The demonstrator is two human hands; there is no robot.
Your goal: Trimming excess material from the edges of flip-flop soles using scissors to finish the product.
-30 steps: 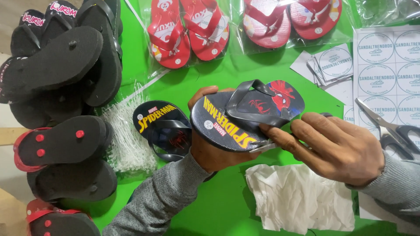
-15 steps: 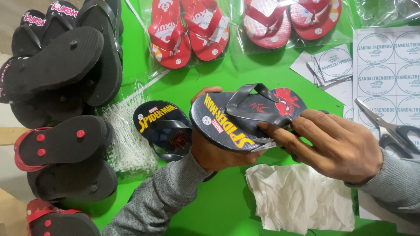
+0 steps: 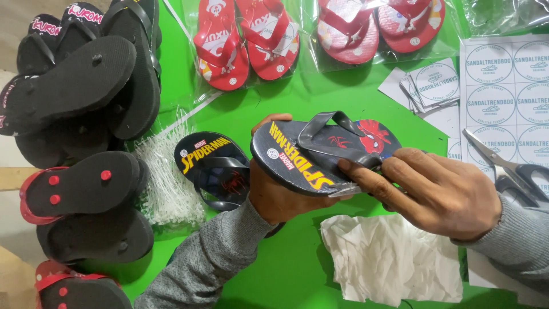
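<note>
Far left edge of the green desk (image 3: pixel 286 274): heap of black foam flip-flops (image 3: pixel 86 86) w/ black straps, some sole-up, and below them black sandals w/ red straps and red plugs (image 3: pixel 80 189) showing through the soles. Just beside that, a bundle of thin white plastic tag fasteners (image 3: pixel 168 183) lies on the desk. Next right, a small dark flip-flop w/ yellow lettering and black strap (image 3: pixel 214 166) lies flat, strap up, partly under the left wrist. Left hand (image 3: pixel 280 194) comes up from bottom centre in a grey knit sleeve, closed round the heel end of the matching dark flip-flop w/ grey strap and red-blue printed toe (image 3: pixel 320 151), thumb over the far edge, palm under the sole; sandal is held off the desk, about mid-frame, tilted, heel to the left. Right hand (image 3: pixel 440 194) enters from the right, also grey-sleeved, fingers curled onto the near edge and strap base of the same sandal, index and thumb pinched at the sole edge; can't tell if sth small is betw. the fingertips. Below the hands, a crumpled white tissue sheet (image 3: pixel 389 257) on the desk. Along the top, clear plastic bags w/ pairs of red flip-flops (image 3: pixel 246 43). Far right: white sheets of round sticker labels (image 3: pixel 503 86), w/ grey-handled metal scissors (image 3: pixel 509 169) on them, near the right wrist.
</note>
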